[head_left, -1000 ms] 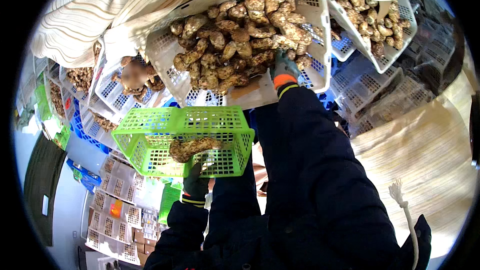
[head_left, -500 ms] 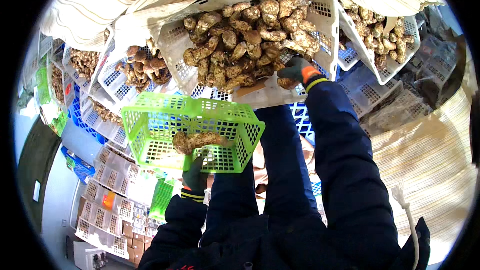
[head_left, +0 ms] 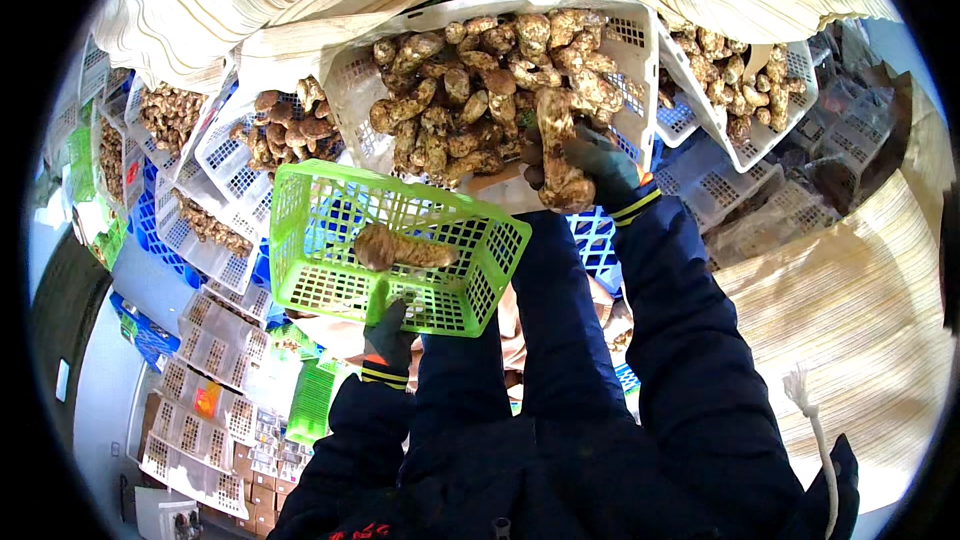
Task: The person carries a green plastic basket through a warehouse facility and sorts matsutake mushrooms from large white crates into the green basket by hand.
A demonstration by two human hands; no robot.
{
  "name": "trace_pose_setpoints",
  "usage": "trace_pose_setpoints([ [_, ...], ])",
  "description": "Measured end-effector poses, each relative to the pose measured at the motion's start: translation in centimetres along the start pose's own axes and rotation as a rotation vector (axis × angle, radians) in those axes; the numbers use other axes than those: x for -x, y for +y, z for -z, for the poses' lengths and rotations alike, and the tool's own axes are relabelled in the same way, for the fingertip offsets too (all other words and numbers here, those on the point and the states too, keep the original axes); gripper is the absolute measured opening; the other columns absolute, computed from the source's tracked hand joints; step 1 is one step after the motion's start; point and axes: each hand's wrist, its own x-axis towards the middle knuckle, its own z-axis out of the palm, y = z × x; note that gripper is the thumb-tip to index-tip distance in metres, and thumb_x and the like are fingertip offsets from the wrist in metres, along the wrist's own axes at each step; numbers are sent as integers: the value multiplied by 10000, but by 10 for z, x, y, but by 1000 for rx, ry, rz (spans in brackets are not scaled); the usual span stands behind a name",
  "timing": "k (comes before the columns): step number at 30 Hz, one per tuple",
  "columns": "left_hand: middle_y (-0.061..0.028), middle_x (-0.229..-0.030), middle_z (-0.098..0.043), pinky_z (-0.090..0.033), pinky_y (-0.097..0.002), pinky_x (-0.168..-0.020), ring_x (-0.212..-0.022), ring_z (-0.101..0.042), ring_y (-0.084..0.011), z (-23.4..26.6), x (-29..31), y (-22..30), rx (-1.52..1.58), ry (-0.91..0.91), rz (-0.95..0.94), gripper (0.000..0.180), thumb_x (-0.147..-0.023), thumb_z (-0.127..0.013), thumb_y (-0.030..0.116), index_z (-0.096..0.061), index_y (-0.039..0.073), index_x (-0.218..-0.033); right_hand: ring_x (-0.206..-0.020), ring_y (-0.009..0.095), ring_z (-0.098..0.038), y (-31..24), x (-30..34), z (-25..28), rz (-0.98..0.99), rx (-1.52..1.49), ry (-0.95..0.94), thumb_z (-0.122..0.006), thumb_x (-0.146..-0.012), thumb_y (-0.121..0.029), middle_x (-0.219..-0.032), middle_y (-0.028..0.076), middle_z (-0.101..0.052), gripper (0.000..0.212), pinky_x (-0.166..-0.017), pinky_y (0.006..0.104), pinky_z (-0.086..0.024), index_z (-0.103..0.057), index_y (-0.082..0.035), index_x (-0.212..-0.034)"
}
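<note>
My gloved left hand (head_left: 388, 332) grips the near rim of a green plastic basket (head_left: 290, 288). One long brown mushroom (head_left: 400, 249) lies inside it. To the right, my gloved right hand (head_left: 603, 162) is closed round another thick mushroom (head_left: 556, 145), held upright at the near edge of a white crate (head_left: 352, 118). Many stout, dirt-flecked mushrooms (head_left: 458, 82) are heaped in that crate. The basket sits just in front of the crate's near left corner, above my legs.
More crates of mushrooms stand left (head_left: 283, 130) and right (head_left: 745, 90). Striped cloth (head_left: 330, 0) drapes over the far side, and more covers the right (head_left: 850, 310). Empty white crates (head_left: 205, 405) and stacked green baskets (head_left: 312, 400) are at the lower left.
My right hand has lifted a mushroom upright at the crate's near edge, moving slightly toward me. The green basket has tilted, its right side lower, and the mushroom in it has shifted slightly.
</note>
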Motion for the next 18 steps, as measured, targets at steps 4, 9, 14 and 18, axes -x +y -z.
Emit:
trace_pose_setpoints([
  [4,-147,-1134,-475,-481,-414,-777,-994,-516,-269,-1,-2,4,-222,-40,-82,565,-792,-531,89,-299,122,-1306,-888,253,-582,-3,-5,-13,132,-65,-11,-608,-761,-322,-1008,168,-565,577,-764,366,-491,-417,43,-1166],
  [9,-150,-1108,-500,-499,-402,-737,-951,-541,-266,-4,-14,4,28,-32,-23,552,-800,-523,70,-305,136,-1303,-904,239,-569,5,-3,-13,55,-12,-33,-580,-784,-178,-1027,148,-569,426,-786,346,-469,-467,31,-1138],
  [14,-140,-1088,-524,-507,-374,-703,-905,-559,-243,-17,-18,4,-61,-12,-11,528,-819,-506,78,-304,145,-1302,-977,157,-504,54,-13,-34,32,300,-169,-638,-748,-132,-1057,103,-560,476,-844,299,-407,-463,26,-1162],
  [18,-145,-1105,-508,-498,-347,-699,-920,-547,-234,-28,-16,1,54,-51,1,525,-821,-497,66,-293,116,-1302,-828,250,-595,77,-8,-95,174,1147,-49,-603,-771,-265,-1009,173,-573,491,-718,332,-468,-458,-47,-1186],
])
